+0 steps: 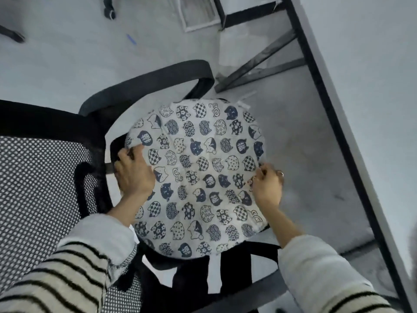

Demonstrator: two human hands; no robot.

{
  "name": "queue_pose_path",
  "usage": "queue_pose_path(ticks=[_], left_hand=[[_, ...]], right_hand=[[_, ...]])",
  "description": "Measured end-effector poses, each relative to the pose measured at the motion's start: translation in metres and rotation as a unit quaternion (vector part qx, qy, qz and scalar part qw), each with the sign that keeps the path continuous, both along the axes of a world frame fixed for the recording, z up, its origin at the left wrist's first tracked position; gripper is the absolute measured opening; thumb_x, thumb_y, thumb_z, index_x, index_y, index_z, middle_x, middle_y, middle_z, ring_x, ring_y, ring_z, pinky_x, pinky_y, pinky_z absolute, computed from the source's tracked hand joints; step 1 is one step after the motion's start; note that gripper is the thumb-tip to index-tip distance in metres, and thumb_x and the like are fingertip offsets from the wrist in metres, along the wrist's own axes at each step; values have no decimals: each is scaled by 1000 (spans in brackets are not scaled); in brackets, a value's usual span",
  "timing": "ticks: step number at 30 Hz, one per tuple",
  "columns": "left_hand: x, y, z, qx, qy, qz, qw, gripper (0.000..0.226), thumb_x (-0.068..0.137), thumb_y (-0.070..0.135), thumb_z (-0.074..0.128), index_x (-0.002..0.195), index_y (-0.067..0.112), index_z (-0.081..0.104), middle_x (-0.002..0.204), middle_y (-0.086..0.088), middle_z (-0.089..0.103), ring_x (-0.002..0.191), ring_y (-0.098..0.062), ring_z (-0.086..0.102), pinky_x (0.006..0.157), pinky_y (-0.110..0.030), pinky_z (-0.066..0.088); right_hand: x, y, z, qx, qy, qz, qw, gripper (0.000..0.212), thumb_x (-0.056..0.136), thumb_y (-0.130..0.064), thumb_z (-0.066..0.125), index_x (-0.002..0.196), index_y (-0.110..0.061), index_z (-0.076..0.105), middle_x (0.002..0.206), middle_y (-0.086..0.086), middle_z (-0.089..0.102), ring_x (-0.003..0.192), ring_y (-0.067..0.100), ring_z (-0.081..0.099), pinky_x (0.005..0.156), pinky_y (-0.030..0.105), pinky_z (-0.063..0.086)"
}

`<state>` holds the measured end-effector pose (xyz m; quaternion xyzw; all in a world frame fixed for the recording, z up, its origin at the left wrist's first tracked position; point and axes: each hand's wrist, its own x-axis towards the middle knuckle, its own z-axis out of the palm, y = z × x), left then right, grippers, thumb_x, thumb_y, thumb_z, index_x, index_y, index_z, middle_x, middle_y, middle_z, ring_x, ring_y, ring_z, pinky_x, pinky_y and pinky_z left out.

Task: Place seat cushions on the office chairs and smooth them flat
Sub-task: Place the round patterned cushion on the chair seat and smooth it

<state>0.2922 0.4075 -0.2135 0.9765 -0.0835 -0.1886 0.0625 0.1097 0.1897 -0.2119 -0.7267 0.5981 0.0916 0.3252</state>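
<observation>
A round white seat cushion [198, 177] printed with navy cat faces lies over the seat of a black office chair [144, 84]. The cushion covers nearly the whole seat. My left hand [133, 172] grips the cushion's left edge, fingers curled over the rim near the backrest. At the right edge, my right hand [267, 185] pinches the fabric; a ring shows on one finger. The chair's mesh backrest [42, 188] stands at the left, and both armrests curve around the cushion.
A white desk [372, 86] with a black edge and black frame legs runs down the right side, close to the chair. Grey floor lies beyond. Another chair's caster base [109, 13] shows at the top left, and a floor vent [198, 13] at the top.
</observation>
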Motion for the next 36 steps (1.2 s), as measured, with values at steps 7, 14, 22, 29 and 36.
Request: queue_pose_path(ticks=[7,14,22,29,36], left_hand=[[11,8,-17,14,13,-7,1000,56,81,6,62,130,21,40,146,-19,26,118,-46,37,99,-56,37],[37,-14,-38,23,18,-34,999,53,95,30,39,145,27,21,157,-15,9,143,-39,9,110,-68,8],[43,-118,-75,-46,-95,-218,970,54,95,51,22,147,36,18,156,-13,17,143,-37,14,104,-75,10],[33,-123,-119,-24,-165,-239,957,54,95,58,19,147,41,16,156,-16,16,143,-41,16,101,-76,9],[31,-120,-102,-8,-139,-234,962,55,95,59,19,147,41,14,157,-13,14,144,-37,14,104,-74,8]], right_hand=[[-14,-10,-13,-10,58,32,998,23,94,-13,38,110,-11,54,108,16,54,101,31,53,89,45,47],[37,-41,-22,-81,102,95,987,42,98,-33,36,134,-14,44,145,11,38,136,29,32,113,48,26],[135,-47,-71,-178,-6,412,894,59,96,-57,22,150,-35,11,161,0,1,148,23,-1,117,57,-1],[130,-43,-122,-275,-23,423,863,58,95,-54,29,148,-31,25,155,6,29,141,32,28,107,66,20],[126,-42,-104,-221,3,433,874,60,95,-56,19,150,-33,12,160,2,11,147,29,9,113,64,8]])
